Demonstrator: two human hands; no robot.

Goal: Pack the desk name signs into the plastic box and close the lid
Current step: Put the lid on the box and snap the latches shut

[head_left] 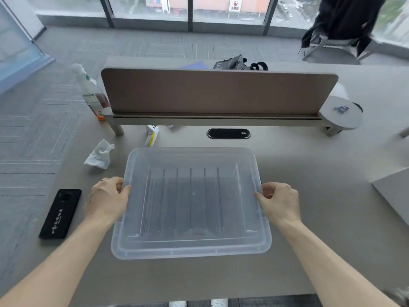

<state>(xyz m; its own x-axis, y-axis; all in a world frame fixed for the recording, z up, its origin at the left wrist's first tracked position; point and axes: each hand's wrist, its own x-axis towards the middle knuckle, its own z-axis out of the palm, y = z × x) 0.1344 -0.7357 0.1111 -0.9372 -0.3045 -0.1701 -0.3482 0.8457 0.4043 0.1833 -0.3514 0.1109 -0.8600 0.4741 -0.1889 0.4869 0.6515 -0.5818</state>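
A translucent plastic lid point(190, 247) covers the plastic box in the middle of the grey desk. Through the lid I see several dark desk name signs point(183, 200) standing in a row inside the box. My left hand point(106, 199) grips the lid's left edge, thumb on top and fingers curled under the rim. My right hand point(280, 201) grips the lid's right edge the same way. Whether the lid is pressed fully down on the box cannot be told.
A black phone point(60, 213) lies left of the box, a crumpled tissue point(99, 155) behind it. A brown divider panel point(219, 94) stands across the desk's back, with a bottle point(91, 94) at its left end, a round shelf point(340, 113) at its right. A white board point(396, 193) lies at the far right.
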